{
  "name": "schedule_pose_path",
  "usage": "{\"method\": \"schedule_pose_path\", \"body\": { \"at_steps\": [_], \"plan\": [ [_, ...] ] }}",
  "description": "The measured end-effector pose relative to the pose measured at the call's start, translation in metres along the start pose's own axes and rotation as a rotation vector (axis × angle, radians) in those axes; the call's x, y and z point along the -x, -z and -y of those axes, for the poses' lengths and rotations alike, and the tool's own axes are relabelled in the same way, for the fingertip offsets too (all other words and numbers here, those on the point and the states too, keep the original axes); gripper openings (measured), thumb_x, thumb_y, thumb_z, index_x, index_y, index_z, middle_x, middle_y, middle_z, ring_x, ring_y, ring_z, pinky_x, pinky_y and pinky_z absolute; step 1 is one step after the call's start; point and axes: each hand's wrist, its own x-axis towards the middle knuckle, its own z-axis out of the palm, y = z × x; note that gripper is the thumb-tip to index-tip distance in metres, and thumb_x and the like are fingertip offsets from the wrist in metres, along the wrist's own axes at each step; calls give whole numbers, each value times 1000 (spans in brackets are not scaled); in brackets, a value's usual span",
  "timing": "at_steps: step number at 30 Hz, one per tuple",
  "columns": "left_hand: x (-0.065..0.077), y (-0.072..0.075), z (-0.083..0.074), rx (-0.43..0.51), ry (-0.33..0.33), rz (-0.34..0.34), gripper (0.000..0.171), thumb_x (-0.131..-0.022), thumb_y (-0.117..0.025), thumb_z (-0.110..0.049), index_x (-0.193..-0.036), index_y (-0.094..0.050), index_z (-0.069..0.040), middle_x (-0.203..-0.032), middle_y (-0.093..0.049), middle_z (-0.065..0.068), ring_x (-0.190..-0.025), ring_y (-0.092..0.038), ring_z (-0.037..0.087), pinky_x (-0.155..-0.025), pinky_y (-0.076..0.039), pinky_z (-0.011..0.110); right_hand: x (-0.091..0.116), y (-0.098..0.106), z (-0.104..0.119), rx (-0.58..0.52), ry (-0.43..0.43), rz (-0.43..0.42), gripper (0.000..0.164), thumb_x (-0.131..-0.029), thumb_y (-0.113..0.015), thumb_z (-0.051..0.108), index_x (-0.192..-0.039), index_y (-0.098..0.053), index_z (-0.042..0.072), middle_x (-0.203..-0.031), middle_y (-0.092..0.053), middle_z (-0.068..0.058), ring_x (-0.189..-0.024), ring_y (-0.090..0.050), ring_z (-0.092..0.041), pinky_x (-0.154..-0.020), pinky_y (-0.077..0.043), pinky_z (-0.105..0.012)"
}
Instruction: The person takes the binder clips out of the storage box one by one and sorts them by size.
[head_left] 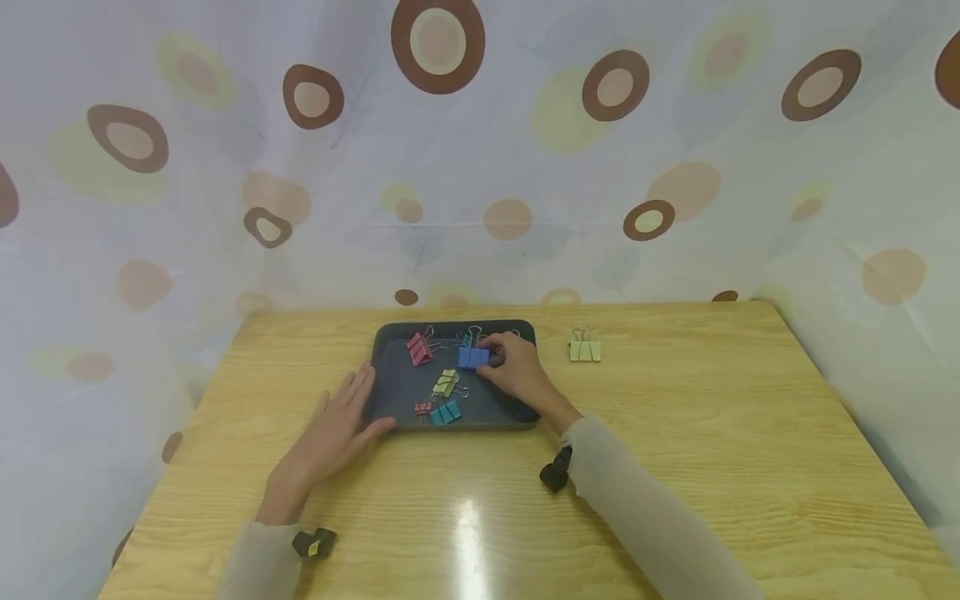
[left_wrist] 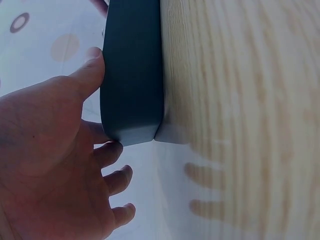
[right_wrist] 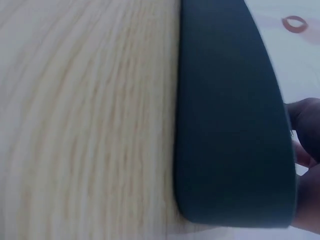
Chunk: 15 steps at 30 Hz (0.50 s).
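My right hand [head_left: 522,372] pinches a blue binder clip [head_left: 472,358] at the back right part of a dark tray [head_left: 397,387]. Spread at the tray's left edge, my left hand [head_left: 333,433] rests against it with fingers fairly straight; the left wrist view shows the thumb on the tray wall [left_wrist: 132,75]. Inside the tray lie a pink binder clip [head_left: 421,350], a yellow one [head_left: 446,382], a teal one [head_left: 446,412] and a small red one [head_left: 423,409]. Behind the blue clip, a small teal clip is partly hidden. The tray wall covers most of the right hand in the right wrist view.
A pale yellow binder clip [head_left: 585,350] stands on the wooden table [head_left: 675,400], right of the tray. Something dark blue [head_left: 527,413] sits in the tray's front right corner, partly behind my right wrist. A patterned curtain [head_left: 480,167] surrounds the table's back and sides.
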Motion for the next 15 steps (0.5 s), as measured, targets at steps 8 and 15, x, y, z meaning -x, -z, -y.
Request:
{"method": "schedule_pose_path", "body": {
  "at_steps": [8,15],
  "plan": [
    [-1,0,0,-5,8,7,87,-104,-56,-49,-161,-19,6,-169,-13,21,-153,-16,48,-118,-11,72,11,12,-6,-174,-11,24,33,-89,-81,7,-120,-71,3,-125,-66,-19,-100,-73,-30,-81,-61,-42],
    [0,-1,1,3,20,12,88,-104,-56,-50,-161,-19,5,-169,-13,19,-153,-15,47,-118,-11,71,19,23,-12,-247,17,-3,32,-89,-82,11,-120,-74,6,-131,-66,-18,-100,-74,-29,-81,-62,-41]
  ]
}}
